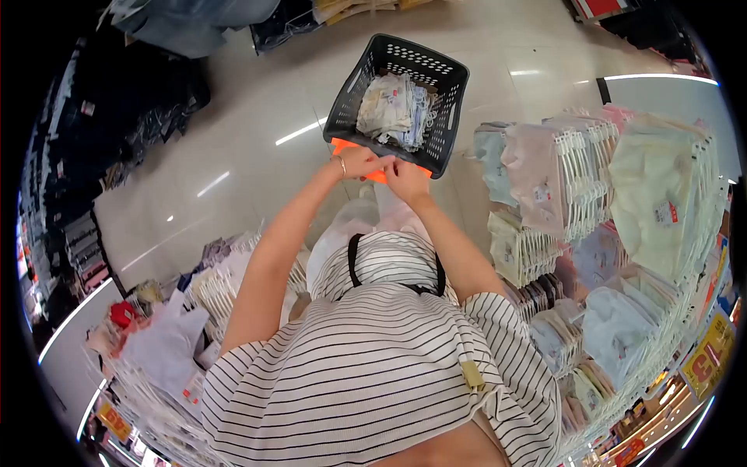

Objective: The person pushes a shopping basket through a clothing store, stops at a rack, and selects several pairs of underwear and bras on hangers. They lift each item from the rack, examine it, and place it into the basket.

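Observation:
A black plastic basket (451, 117) with perforated walls is in front of me, in the upper middle of the head view. Inside it lies a pile of folded light-coloured garments (387, 105), some with small prints. Along its near rim runs a bright orange strip (377, 176), partly covered by my fingers. My left hand (360, 162), with a bracelet at the wrist, is closed on this near edge. Close beside it, almost touching, my right hand (408, 180) is closed on the same edge. The fingertips of both hands are partly hidden.
To the right, racks carry tightly packed pale garments (533, 167) on white hangers. More hanging clothes (167, 342) fill the lower left. Dark garments (148, 117) hang at the upper left. Shiny tiled floor (257, 156) runs between the racks. A yellow price sign (708, 354) is at the lower right.

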Tool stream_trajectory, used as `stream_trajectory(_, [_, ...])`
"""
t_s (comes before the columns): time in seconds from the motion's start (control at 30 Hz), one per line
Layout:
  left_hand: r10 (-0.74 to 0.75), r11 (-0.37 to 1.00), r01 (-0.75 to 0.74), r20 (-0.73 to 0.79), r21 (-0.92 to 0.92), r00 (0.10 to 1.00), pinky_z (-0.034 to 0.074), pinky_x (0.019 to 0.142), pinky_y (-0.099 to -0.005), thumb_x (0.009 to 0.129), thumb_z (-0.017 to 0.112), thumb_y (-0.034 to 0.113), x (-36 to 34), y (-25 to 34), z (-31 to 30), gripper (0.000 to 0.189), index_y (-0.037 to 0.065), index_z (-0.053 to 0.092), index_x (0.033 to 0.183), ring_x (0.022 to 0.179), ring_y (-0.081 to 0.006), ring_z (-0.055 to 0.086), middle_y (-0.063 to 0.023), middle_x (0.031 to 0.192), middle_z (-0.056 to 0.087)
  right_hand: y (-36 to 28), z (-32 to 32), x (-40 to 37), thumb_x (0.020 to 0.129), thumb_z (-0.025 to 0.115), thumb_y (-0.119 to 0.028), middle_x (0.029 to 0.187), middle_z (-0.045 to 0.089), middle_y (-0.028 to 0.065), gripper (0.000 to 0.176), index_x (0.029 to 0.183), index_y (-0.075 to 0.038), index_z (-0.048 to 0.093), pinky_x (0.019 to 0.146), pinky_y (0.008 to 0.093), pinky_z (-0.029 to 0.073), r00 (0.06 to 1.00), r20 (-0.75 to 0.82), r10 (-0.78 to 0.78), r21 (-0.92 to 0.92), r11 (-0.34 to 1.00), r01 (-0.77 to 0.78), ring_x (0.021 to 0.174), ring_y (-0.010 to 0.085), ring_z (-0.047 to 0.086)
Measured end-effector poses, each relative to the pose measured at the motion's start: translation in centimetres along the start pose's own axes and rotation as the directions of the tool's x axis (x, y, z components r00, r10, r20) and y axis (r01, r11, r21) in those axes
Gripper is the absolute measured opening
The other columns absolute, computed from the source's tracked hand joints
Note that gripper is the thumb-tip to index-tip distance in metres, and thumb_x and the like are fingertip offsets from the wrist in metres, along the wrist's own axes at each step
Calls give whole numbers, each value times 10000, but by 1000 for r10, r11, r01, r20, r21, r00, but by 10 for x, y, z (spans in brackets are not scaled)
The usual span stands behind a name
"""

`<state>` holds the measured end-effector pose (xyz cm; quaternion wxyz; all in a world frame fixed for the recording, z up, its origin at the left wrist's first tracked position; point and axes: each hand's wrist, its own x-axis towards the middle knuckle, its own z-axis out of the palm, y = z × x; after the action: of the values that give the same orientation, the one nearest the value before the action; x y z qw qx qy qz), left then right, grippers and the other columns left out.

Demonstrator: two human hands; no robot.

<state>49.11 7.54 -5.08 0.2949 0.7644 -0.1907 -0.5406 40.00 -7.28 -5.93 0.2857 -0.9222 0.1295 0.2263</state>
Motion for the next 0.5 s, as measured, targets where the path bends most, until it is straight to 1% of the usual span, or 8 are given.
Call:
stream_trajectory(0.03, [-14, 999, 13, -9, -42, 1000, 453, 550, -264, 825, 401, 590, 9, 3, -10, 591, 55, 607, 679, 469, -156, 567, -64, 595, 591, -1, -6, 11, 854, 383, -349, 704, 622, 152, 347, 863, -66, 583, 610, 443, 461, 1000, 11, 13, 3, 1000, -13, 642, 338, 596])
stream_trajectory(0.13, [-59, 992, 59, 0, 111, 998, 469, 584, -303, 864, 344, 541, 38, 20, -43, 583, 52, 616, 700, 538, -207, 593, -98, 634, 609, -4, -22, 43, 881, 337, -344, 700, 621, 158, 382, 838, -56, 584, 606, 444, 462, 998, -59, 28, -26, 999, -30, 643, 337, 596])
stream_trajectory(0.2, [66, 951, -24, -127, 308, 990, 472, 609, -339, 875, 322, 510, 63, 11, -42, 575, 45, 617, 709, 596, -254, 597, -117, 665, 616, -9, -38, 56, 887, 325, -340, 692, 618, 164, 393, 825, -48, 581, 606, 445, 463, 998, -57, 37, -4, 999, -37, 643, 341, 595])
stream_trajectory(0.23, [143, 907, -55, -181, 418, 973, 473, 622, -356, 880, 311, 495, 71, 16, -51, 572, 42, 618, 714, 624, -278, 598, -126, 681, 620, -13, -48, 66, 891, 319, -338, 688, 617, 166, 399, 818, -45, 580, 606, 446, 463, 997, -68, 40, 14, 999, -39, 643, 343, 595])
stream_trajectory(0.33, [73, 881, 35, -210, 472, 975, 471, 652, -395, 884, 301, 422, 85, 45, -79, 534, 50, 647, 720, 698, -313, 597, -137, 732, 629, -10, -66, 95, 888, 317, -338, 685, 617, 171, 409, 828, -39, 589, 619, 441, 471, 995, -76, 71, 41, 997, -68, 649, 343, 600])
stream_trajectory(0.43, [126, 888, -15, -211, 459, 969, 469, 652, -405, 868, 337, 406, 108, 58, -100, 474, 78, 650, 727, 694, -309, 595, -134, 735, 628, 0, -80, 127, 891, 312, -354, 746, 620, 189, 406, 908, -60, 591, 647, 465, 465, 991, 51, 125, -6, 992, -125, 696, 356, 600])
stream_trajectory(0.5, [132, 886, 0, -252, 464, 959, 468, 634, -402, 856, 363, 386, 121, 66, -116, 415, 101, 643, 744, 675, -314, 591, -135, 716, 621, 2, -90, 142, 877, 332, -336, 734, 622, 190, 406, 856, -36, 604, 651, 442, 477, 996, -9, 94, 34, 995, -94, 691, 340, 608])
